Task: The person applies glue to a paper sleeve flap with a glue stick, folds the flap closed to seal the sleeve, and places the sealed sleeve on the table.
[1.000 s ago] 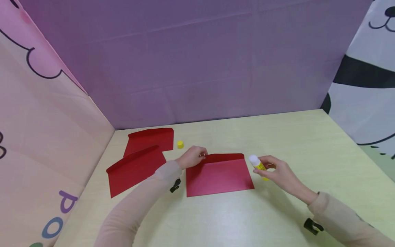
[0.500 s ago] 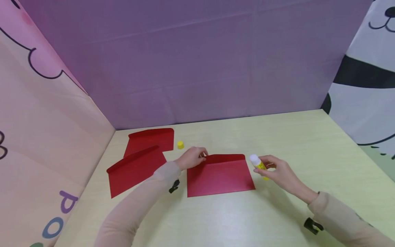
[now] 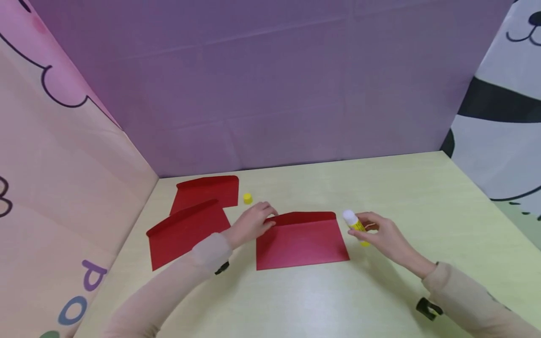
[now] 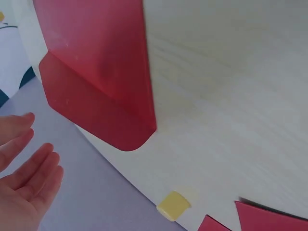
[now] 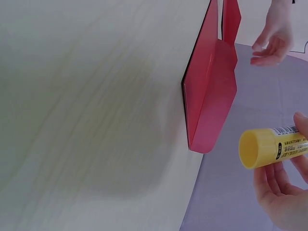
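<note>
A red envelope (image 3: 302, 246) lies on the table with its flap (image 3: 304, 218) raised at the far side. My left hand (image 3: 250, 225) hovers by the flap's left end. In the left wrist view its fingers are loosely bent, hold nothing and stand apart from the paper. To the right of the envelope, my right hand (image 3: 383, 238) pinches a yellow glue stick (image 3: 357, 225) between thumb and fingers, tilted above the table with its white end up. In the right wrist view the glue stick's yellow bottom (image 5: 250, 148) faces the camera.
Two more red envelopes lie at the left, one nearer (image 3: 186, 237) and one farther back (image 3: 209, 191), partly overlapping in view. A yellow cap (image 3: 247, 198) stands beside the farther one. A purple cloth wall (image 3: 270, 94) rises behind the table (image 3: 296, 305).
My left hand has come away from the envelope's flap, moving slightly left and back with its fingers loosened. The right hand and glue stick stay nearly in place.
</note>
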The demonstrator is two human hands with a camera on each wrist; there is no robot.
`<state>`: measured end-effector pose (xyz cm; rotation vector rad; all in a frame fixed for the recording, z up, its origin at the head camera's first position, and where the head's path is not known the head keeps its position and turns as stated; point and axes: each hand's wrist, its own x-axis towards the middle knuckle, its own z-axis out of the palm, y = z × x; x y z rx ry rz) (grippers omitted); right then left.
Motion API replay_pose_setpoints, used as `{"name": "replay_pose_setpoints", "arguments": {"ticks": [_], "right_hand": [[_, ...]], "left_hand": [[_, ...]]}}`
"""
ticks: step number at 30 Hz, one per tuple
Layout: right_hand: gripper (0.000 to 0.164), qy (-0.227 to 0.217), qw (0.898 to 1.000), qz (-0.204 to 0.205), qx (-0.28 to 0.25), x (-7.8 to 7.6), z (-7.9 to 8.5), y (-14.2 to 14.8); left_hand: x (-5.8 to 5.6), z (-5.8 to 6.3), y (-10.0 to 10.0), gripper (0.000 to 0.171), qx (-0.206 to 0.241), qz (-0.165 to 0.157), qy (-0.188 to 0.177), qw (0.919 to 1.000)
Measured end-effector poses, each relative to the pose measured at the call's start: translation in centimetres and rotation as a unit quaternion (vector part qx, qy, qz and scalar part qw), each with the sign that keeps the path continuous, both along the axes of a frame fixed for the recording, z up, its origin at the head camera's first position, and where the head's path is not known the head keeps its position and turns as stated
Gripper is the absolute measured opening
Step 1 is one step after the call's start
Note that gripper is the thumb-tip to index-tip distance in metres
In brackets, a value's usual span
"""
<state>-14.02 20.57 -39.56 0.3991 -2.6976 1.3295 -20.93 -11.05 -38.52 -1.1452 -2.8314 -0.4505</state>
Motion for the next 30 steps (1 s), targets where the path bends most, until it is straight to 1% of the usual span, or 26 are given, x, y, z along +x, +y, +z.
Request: {"name": "replay_pose_setpoints", "arguments": {"ticks": [2,5,9,15,19,23,27,30], "right_hand": [[0.038,-0.003,1.0,0.002,-0.001,0.0,-0.1,0.0],[0.038,-0.005,1.0,0.006,-0.001,-0.1,-0.2,0.0],[0.037,-0.003,1.0,0.016,0.002,-0.2,-0.2,-0.1],[0.036,0.01,1.0,0.027,0.011,-0.2,-0.1,-0.4],[0.038,0.014,0.999,0.034,0.02,-0.3,0.1,-0.5],[0.039,0.02,0.999,0.03,0.026,-0.5,0.0,-0.7],[0.038,0.022,0.999,0.017,0.023,-0.9,-0.1,-0.8],[0.035,0.01,1.0,0.006,0.017,-1.2,-0.2,-1.0]], "left_hand": [[0.4,-0.1,-0.2,0.027,-0.01,-0.008,0.002,0.9999],[0.6,-0.7,-0.5,0.028,-0.034,-0.016,0.002,0.9993],[0.8,-1.7,-0.7,0.032,-0.065,-0.021,-0.002,0.9976],[1.0,-2.8,-0.8,0.037,-0.104,-0.026,0.006,0.9942],[1.2,-3.2,-0.8,0.039,-0.116,-0.02,-0.007,0.993],[1.3,-3.2,-0.7,0.043,-0.111,-0.008,-0.03,0.9934],[1.0,-3.4,-0.7,0.049,-0.12,-0.005,-0.039,0.9919],[0.6,-3.6,-0.8,0.053,-0.135,-0.006,-0.047,0.9898]]}}
